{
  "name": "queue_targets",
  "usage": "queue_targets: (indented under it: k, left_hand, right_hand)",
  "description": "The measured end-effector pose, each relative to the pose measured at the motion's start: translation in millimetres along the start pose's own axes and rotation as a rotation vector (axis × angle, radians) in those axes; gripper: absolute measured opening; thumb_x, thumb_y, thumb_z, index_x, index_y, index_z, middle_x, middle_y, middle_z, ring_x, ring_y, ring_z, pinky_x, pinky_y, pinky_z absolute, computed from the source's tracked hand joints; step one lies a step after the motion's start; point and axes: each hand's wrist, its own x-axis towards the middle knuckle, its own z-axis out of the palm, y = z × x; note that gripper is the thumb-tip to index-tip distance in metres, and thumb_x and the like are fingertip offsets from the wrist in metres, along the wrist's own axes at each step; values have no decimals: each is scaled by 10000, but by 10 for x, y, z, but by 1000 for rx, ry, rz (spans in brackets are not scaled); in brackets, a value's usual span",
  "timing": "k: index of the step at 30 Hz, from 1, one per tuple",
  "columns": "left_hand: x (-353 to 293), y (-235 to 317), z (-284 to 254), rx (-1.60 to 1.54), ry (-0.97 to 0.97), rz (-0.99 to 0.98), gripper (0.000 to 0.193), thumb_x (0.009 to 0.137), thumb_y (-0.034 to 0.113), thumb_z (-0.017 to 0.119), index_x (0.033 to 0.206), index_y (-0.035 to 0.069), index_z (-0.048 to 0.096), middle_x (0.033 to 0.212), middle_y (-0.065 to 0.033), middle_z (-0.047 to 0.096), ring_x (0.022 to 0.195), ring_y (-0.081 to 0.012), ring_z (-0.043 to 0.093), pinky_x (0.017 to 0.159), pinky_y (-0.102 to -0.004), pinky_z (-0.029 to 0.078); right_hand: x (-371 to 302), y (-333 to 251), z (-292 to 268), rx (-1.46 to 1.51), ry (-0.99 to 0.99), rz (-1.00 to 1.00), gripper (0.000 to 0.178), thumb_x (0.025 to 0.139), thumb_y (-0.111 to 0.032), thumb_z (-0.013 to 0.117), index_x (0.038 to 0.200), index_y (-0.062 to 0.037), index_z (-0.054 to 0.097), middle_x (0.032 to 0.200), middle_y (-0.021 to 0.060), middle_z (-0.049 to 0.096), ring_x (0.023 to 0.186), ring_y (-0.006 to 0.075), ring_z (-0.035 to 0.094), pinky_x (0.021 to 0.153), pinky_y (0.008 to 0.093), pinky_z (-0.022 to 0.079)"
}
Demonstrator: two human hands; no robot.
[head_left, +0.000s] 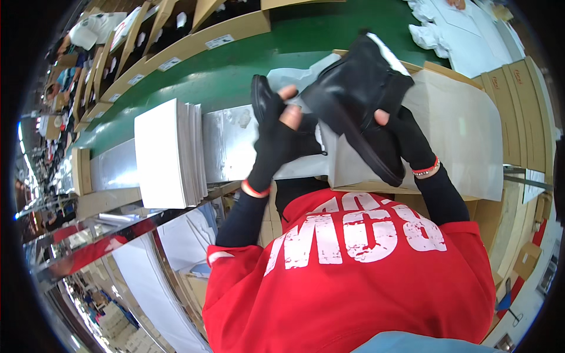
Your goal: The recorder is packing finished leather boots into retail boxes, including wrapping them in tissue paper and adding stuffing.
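Observation:
Both of my hands wear black fingerless gloves. My right hand [409,132] grips a black ankle boot [347,88] at its side, thumb showing on the leather. The boot is raised and tilted, slightly blurred, over an open cardboard box [471,88] lined with white tissue paper [465,126]. My left hand [276,129] is just left of this boot, its visible fingers stretched out and apart. Beneath and behind it lies a second black boot [259,91], partly hidden by the hand, its toe pointing away.
A stack of white sheets or flat boards [162,153] stands on the metal bench [226,144] to the left. Beyond the green surface [229,70], cardboard boxes [176,53] hold dark items. Closed brown boxes [512,112] stand at right; crumpled white paper [426,35] lies at far right.

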Motion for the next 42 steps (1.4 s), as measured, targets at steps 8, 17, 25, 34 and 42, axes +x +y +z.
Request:
queue_targets:
  k: [8,17,25,34,42]
  left_hand:
    - [-403,-638,718,475,-76,215,783,817,267,755,1430,-27,366,1292,-272,511,1261,-351,480,995,-387,421]
    - [-652,-810,-149,991,-202,33,1175,419,185,916,1467,241,387,1511,-259,284,1250,-453,432,1018,-495,419]
    - [-526,-1012,-1120,1129,-172,96,999,477,68,843,1396,248,495,1446,-251,402,1128,-397,540,895,-440,483]
    - [-351,-337,257,334,-405,-223,943,735,186,844,1498,46,307,1320,-154,556,809,-148,584,726,-276,500]
    - [-297,-757,758,114,-544,-70,931,790,15,679,1555,84,152,1478,-105,432,711,-105,521,683,-259,484]
  right_hand:
    - [416,933,-753,132,347,186,643,825,-495,733,1208,7,608,1104,84,655,983,135,611,860,280,485]
    - [509,863,-600,535,185,239,533,889,-411,697,1229,-18,581,1138,72,625,1025,180,605,912,317,498]
    - [830,1402,-929,495,334,251,610,854,-469,718,1239,-15,579,1151,92,630,1041,194,603,924,328,483]
    - [808,1206,-608,575,175,238,577,895,-492,656,1245,-39,583,1176,69,624,1063,182,586,948,316,464]
    - [1132,1503,-584,596,121,139,625,951,-614,464,1300,-103,552,1240,59,590,1141,194,527,1004,363,423]
